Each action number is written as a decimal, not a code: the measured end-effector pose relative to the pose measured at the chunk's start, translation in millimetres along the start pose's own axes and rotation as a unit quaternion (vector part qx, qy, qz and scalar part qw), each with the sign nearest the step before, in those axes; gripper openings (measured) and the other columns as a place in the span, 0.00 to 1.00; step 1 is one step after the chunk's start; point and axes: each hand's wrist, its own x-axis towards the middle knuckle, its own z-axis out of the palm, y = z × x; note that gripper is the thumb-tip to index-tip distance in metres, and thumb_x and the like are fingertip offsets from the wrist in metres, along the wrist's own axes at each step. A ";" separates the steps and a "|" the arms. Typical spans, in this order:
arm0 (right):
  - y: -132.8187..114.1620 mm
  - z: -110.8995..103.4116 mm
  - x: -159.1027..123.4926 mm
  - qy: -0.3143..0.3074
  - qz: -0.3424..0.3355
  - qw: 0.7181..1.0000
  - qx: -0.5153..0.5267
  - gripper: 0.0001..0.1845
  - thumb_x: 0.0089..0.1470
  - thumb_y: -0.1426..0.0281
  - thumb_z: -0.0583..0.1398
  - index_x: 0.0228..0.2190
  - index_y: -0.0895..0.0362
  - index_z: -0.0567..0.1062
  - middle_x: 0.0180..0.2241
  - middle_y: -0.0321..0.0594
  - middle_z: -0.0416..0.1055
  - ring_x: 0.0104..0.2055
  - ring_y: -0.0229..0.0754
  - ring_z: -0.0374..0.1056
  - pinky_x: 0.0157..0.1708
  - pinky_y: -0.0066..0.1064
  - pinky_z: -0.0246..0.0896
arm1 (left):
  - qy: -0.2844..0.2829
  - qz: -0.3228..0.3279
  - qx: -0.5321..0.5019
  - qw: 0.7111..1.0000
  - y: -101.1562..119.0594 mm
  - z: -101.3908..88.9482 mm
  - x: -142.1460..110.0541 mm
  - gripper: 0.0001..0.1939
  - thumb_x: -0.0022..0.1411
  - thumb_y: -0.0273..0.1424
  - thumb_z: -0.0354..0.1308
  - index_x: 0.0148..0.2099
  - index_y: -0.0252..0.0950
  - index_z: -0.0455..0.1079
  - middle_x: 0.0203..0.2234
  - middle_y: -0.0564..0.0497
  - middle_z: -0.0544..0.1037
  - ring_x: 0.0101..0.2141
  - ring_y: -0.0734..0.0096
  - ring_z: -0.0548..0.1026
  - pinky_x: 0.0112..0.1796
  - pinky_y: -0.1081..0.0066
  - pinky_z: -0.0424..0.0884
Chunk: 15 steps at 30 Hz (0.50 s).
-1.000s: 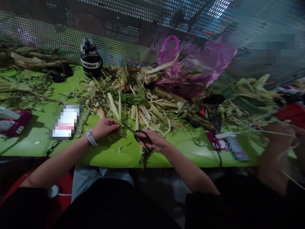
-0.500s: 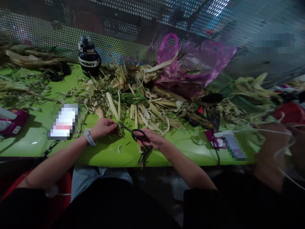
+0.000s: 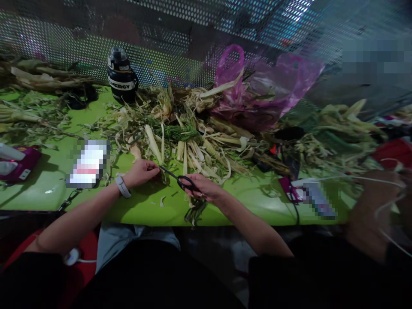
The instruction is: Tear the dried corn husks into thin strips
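Note:
Black-handled scissors [image 3: 185,182] are in my right hand [image 3: 204,187], whose fingers are closed around the finger loops. The blades point left, their tips reaching the fingertips of my left hand [image 3: 143,172]. That hand is closed in a pinch near the table's front; what lies between its fingers is too small and dark to name. A bunch of thin dark green strips [image 3: 195,210] hangs just below my right hand; whether the hand holds it is unclear. Small pale scraps [image 3: 162,201] lie between my forearms. Beyond both hands spreads a heap of corn husks [image 3: 212,152] with a green tangle [image 3: 180,132] on it.
A black bottle [image 3: 121,77] stands behind the heap, beside a pink plastic bag [image 3: 257,98]. Left on the green table [image 3: 128,210] lie a lit phone [image 3: 88,165] and a purple power bank [image 3: 24,161]. Another phone [image 3: 318,199] lies right, near a person's arm [image 3: 370,210].
The view has shifted slightly. Both hands keep nearly the same place, and the scissors still point at my left fingertips, their loops looking a little narrower.

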 end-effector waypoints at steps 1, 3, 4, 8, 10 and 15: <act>-0.1 0.1 -0.3 0.002 -0.002 1.000 0.000 0.24 0.44 0.51 0.64 0.25 0.59 0.66 0.13 0.28 0.66 0.08 0.22 0.43 0.08 0.18 0.33 | -0.001 0.003 -0.001 1.000 0.2 -0.2 -0.4 0.11 0.55 0.37 0.57 0.31 0.34 0.75 0.25 0.49 0.81 0.27 0.68 0.79 0.30 0.72 0.75; -1.1 0.2 -1.6 0.006 -0.002 1.000 -0.003 0.24 0.43 0.51 0.65 0.25 0.59 0.65 0.13 0.27 0.66 0.08 0.22 0.43 0.08 0.18 0.31 | -0.002 0.006 -0.005 1.000 1.5 -0.3 -1.3 0.11 0.54 0.37 0.58 0.30 0.35 0.75 0.25 0.49 0.81 0.26 0.68 0.78 0.29 0.73 0.75; -2.1 0.0 -2.6 0.010 -0.005 1.000 -0.004 0.24 0.43 0.51 0.65 0.25 0.59 0.65 0.13 0.27 0.66 0.08 0.22 0.43 0.08 0.18 0.31 | -0.002 0.006 -0.008 1.000 2.7 0.0 -1.9 0.10 0.54 0.37 0.58 0.29 0.35 0.74 0.24 0.49 0.81 0.26 0.69 0.78 0.29 0.73 0.74; -9.5 -4.2 -5.2 0.051 -0.055 0.997 -0.004 0.23 0.44 0.52 0.64 0.26 0.58 0.65 0.15 0.28 0.67 0.09 0.23 0.45 0.09 0.19 0.33 | 0.034 -0.009 0.013 0.999 8.9 5.9 -2.0 0.15 0.56 0.42 0.57 0.28 0.34 0.73 0.22 0.48 0.79 0.22 0.69 0.76 0.24 0.74 0.70; -13.1 -9.3 -3.1 0.099 -0.089 0.991 -0.024 0.23 0.44 0.52 0.64 0.27 0.57 0.66 0.16 0.29 0.69 0.09 0.24 0.48 0.09 0.20 0.36 | 0.084 -0.001 0.093 0.992 10.4 11.0 -0.1 0.18 0.55 0.44 0.58 0.25 0.34 0.71 0.17 0.49 0.76 0.18 0.71 0.72 0.20 0.74 0.65; -13.8 -24.0 10.5 0.245 -0.127 0.943 -0.185 0.21 0.39 0.56 0.68 0.24 0.56 0.67 0.18 0.33 0.71 0.13 0.29 0.56 0.11 0.23 0.49 | 0.112 0.021 0.142 0.983 5.3 14.0 4.2 0.09 0.54 0.35 0.59 0.26 0.34 0.71 0.17 0.51 0.74 0.17 0.74 0.69 0.22 0.74 0.63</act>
